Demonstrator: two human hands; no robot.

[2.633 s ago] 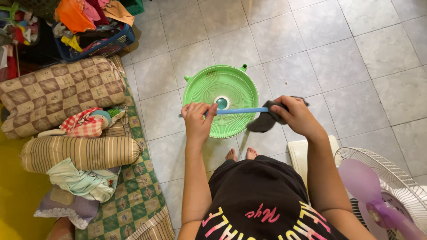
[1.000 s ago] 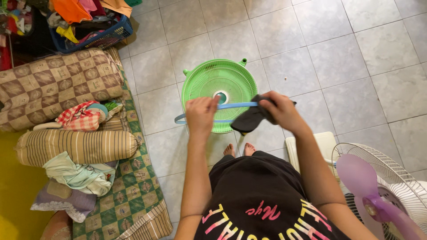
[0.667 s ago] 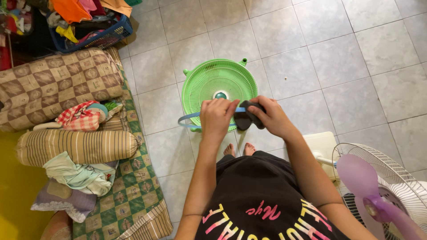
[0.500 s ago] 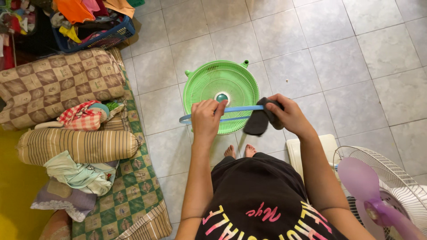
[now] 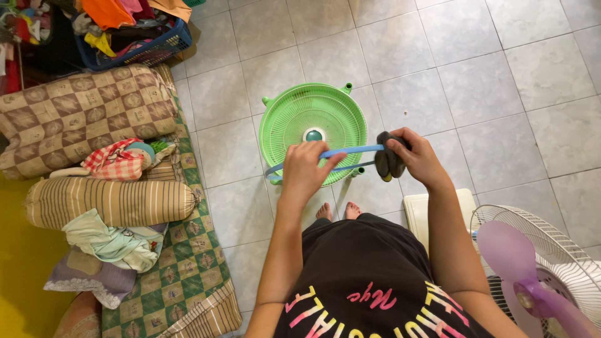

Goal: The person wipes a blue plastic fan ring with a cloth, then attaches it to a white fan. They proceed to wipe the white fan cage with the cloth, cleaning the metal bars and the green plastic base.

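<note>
My left hand grips a thin blue plastic ring, held roughly level over the floor. My right hand presses a dark grey cloth bunched around the ring's right end. Under both hands a round green fan grille lies flat on the tiles. My bare toes show below it.
A white fan with a purple blade and a wire guard stands at the lower right on a white base. A checked mat with pillows and clothes fills the left. A blue basket of clothes sits at the top left.
My right hand has slid the cloth back and forth along the ring, ending at its right end with the cloth bunched tight. My left hand moved slightly right along the ring.
</note>
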